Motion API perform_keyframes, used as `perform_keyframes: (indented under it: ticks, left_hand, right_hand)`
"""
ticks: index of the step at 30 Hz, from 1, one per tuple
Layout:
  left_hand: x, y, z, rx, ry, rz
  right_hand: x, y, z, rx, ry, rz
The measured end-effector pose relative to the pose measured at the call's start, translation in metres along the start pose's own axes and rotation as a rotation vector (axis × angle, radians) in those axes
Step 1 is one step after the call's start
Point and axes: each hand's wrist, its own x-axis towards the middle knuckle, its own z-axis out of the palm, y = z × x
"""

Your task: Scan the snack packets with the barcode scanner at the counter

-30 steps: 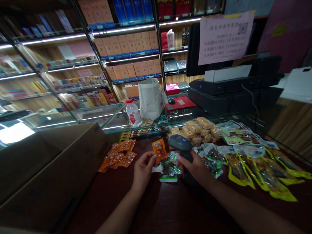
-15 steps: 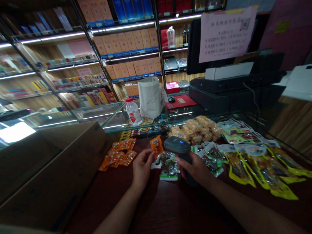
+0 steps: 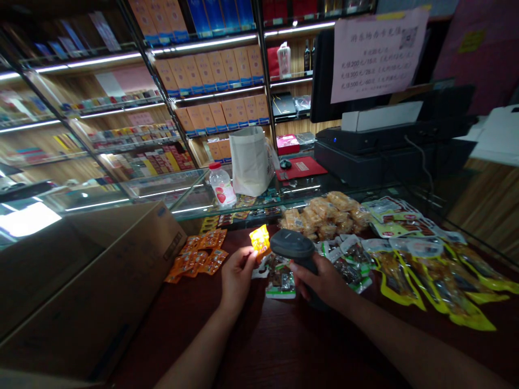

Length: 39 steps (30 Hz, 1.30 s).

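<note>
Between its thumb and fingers, my left hand (image 3: 238,275) pinches a small orange snack packet (image 3: 260,241), held upright and brightly lit on its face. My right hand (image 3: 322,278) is wrapped round the handle of a dark grey barcode scanner (image 3: 292,244), whose head is close to the right of the packet. Behind and below the hands lie green-and-clear snack packets (image 3: 280,289). Several more orange packets (image 3: 203,256) lie on the dark red table to the left. The scanner's lower handle is mostly hidden by my right hand.
An open cardboard box (image 3: 133,259) stands at the left. Wrapped buns (image 3: 328,216) are heaped behind the scanner, and yellow-edged packs (image 3: 430,275) lie at the right. Farther back are a glass counter, a bottle (image 3: 222,186), a white bag (image 3: 251,165) and a monitor (image 3: 322,78).
Bright light now falls on the orange packet, which was unlit before. The scanner has shifted slightly left and down, and its blue light no longer shows. My left hand has hardly moved.
</note>
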Motion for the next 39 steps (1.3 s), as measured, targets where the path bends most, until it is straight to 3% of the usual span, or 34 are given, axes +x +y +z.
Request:
perform_keyframes:
  ticks: [9, 19, 24, 29, 32, 39]
  left_hand:
    - [0.0, 0.007, -0.004, 0.074, -0.018, 0.013]
    - [0.002, 0.006, -0.005, 0.016, 0.011, -0.019]
    - [0.02, 0.015, -0.043, -0.052, 0.059, -0.142]
    - [0.04, 0.009, -0.105, -0.146, -0.019, -0.542]
    - [0.046, 0.001, -0.132, -0.068, -0.054, -0.654]
    - [0.062, -0.012, -0.151, 0.174, -0.097, -0.725]
  right_hand:
    - [-0.002, -0.004, -0.001, -0.018, -0.041, -0.009]
    - [0.001, -0.002, -0.003, -0.015, -0.027, -0.021]
    - [0.008, 0.01, -0.008, 0.014, -0.032, -0.012]
    - [0.013, 0.017, -0.01, 0.058, -0.015, -0.014]
    - [0.015, 0.019, -0.01, 0.082, 0.001, -0.012]
    - [0.015, 0.022, -0.011, 0.104, 0.004, -0.016]
